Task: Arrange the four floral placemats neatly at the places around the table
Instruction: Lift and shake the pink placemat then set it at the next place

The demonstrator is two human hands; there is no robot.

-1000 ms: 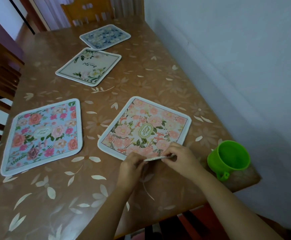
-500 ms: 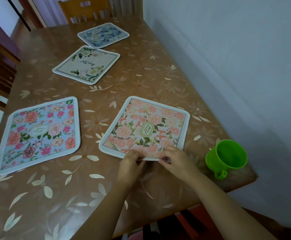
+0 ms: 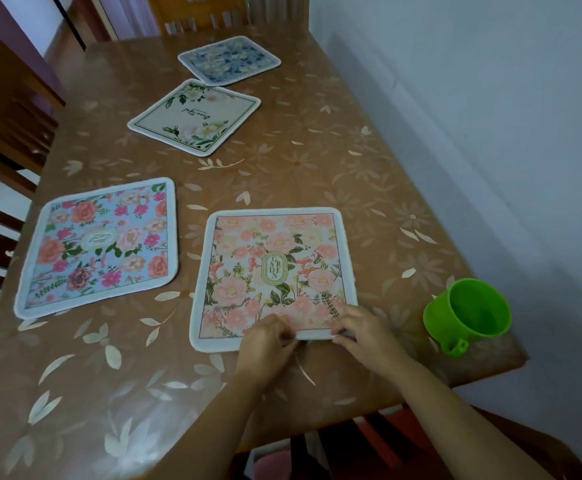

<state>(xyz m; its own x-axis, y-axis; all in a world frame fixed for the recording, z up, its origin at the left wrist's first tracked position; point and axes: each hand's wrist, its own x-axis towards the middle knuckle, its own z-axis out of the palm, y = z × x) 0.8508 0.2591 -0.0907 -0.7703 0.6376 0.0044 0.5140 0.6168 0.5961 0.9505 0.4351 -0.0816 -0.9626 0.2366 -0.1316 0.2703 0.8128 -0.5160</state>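
tabletop [image 3: 317, 174]: four mats down; green cup [image 3: 468, 311] at near-right corner.
pink placemat [image 3: 275, 271]: by near edge, swung from skewed to square with it; this place near done.
others: blue rose placemat [image 3: 99, 247] near-left; cream placemat [image 3: 196, 117], navy placemat [image 3: 228, 60] farther back, skewed.
left hand [image 3: 267, 344], right hand [image 3: 362, 336]: both pinching pink mat's near hem.
text: "GARDEN" on pink; cream script likely "Beautiful".

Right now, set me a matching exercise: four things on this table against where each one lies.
1 pink placemat
2 light-blue placemat
3 cream placemat
4 green cup

A at the table's near right corner
B left of the pink one
C near edge pinched by left hand and right hand
D farthest of these four

Pairs: 1-C, 2-B, 3-D, 4-A
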